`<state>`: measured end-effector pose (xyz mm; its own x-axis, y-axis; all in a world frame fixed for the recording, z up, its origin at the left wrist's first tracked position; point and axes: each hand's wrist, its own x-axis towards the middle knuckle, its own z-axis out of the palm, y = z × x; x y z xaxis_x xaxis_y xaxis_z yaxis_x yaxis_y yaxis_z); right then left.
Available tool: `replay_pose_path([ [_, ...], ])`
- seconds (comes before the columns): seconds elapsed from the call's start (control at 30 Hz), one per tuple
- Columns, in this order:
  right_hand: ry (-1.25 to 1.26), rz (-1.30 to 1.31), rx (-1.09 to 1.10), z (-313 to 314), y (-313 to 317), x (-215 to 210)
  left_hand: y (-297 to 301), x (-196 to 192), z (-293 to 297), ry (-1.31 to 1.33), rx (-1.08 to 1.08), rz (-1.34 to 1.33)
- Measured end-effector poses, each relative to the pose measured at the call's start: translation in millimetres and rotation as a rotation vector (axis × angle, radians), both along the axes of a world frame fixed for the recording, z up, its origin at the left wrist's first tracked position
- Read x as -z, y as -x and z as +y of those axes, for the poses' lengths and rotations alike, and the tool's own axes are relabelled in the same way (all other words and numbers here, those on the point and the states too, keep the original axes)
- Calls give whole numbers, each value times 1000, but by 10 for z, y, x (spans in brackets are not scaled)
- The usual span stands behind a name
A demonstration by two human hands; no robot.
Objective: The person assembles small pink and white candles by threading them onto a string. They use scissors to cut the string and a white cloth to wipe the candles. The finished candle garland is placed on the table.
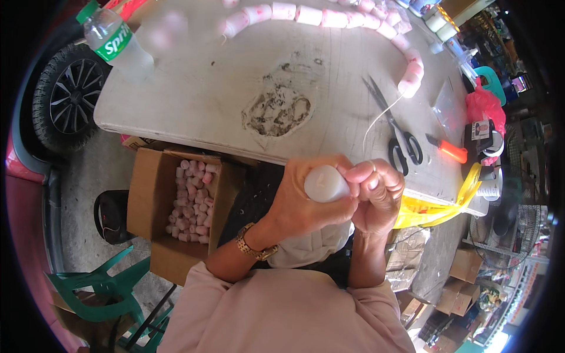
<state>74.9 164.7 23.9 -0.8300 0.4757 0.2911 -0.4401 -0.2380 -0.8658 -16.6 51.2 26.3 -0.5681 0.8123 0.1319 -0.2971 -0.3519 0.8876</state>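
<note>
Cylinder [325,183] looks whitish and smooth, its end round.

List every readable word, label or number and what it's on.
Clear bottle: bold white lettering on green label, readable; wording withheld.
White cylindrical object, right table edge: print too small.
Pale sign, lower right: reddish marks, blurred.
Held white cylinder: no readable text.

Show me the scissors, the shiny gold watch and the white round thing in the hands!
Scissors [396,125]: head view, near the pivot.
Gold watch [249,252]: head view, on the band.
White round thing [326,184]: head view, its end.
</note>
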Motion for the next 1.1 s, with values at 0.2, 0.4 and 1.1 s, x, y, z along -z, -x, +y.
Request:
replay_pose_path([
  [0.2, 53, -4, -30, 94, 61, 86, 81, 63, 62, 72, 68, -29],
  [0.4, 33, 7, -63, 122, 35, 110, 40, 41, 48, 44, 40, -15],
  [1.1, -20, -99, 42, 196, -73, 216, 261, 127, 55, 52, 244, 190],
])
